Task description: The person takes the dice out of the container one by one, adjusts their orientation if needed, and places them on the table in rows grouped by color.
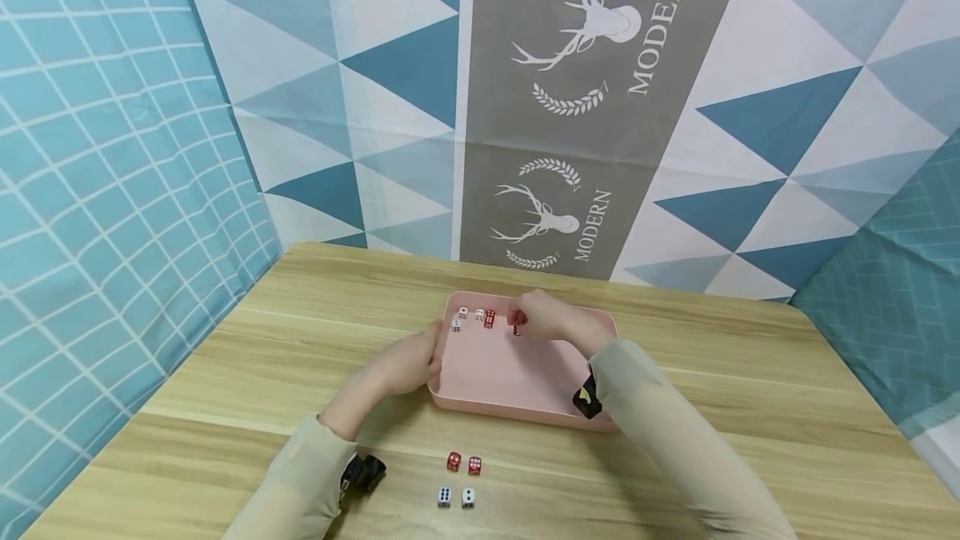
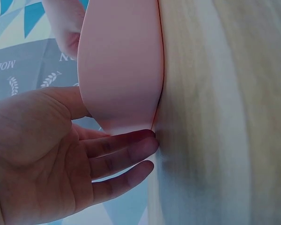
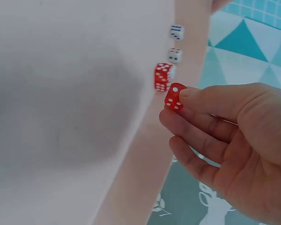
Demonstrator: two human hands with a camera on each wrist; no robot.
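A shallow pink tray (image 1: 495,373) lies on the wooden table. My left hand (image 1: 408,363) grips its left side, the thumb at the rim and the fingers along the outer wall, as the left wrist view shows. Over the tray's far part, my right hand (image 1: 543,315) pinches a red die (image 3: 175,96) between thumb and fingers. In the far left corner of the tray sit white dice (image 1: 456,325) and red dice (image 3: 163,77); in the right wrist view the red ones stand close to the pinched die.
On the table in front of the tray lie two red dice (image 1: 475,465) and two white dice (image 1: 445,497). Patterned cloth (image 1: 405,107) hangs behind the table's far edge, and blue checked cloth (image 1: 97,190) along its left side.
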